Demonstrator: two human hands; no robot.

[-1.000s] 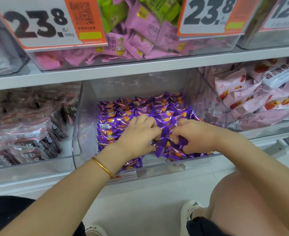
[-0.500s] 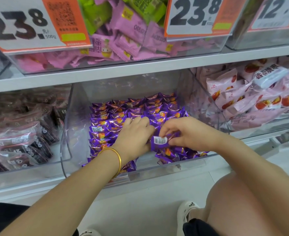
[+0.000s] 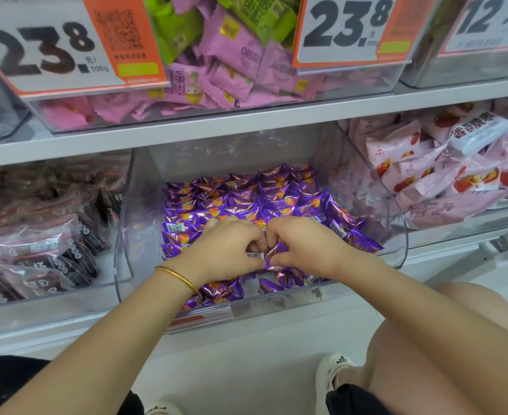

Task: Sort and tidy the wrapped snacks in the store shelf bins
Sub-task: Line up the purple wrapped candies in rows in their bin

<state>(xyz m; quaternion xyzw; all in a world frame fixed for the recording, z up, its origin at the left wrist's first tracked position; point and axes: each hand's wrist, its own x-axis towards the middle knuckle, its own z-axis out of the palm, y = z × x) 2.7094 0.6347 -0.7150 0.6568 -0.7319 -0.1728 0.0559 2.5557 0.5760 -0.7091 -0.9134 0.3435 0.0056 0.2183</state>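
- purple packet (image 3: pixel 265 255): pinched betw. both hands, low over the front of the clear mid bin (image 3: pixel 140 217).
- left hand (image 3: pixel 225 253) & right hand (image 3: pixel 303 250): fingers curled, each gripping that packet, knuckles touching.
- packed rows (image 3: pixel 246 199) neat at back; front ones loose.
- Risk: slick foil could slip from the pinch, or wrists nudge rows, undoing order.
- Risk: packet might tip over the wall into pink packs (image 3: pixel 420 175), mixing stock.

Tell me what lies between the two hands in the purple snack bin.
In the head view, one purple wrapped snack, barcode showing, is pinched between the left hand and the right hand.
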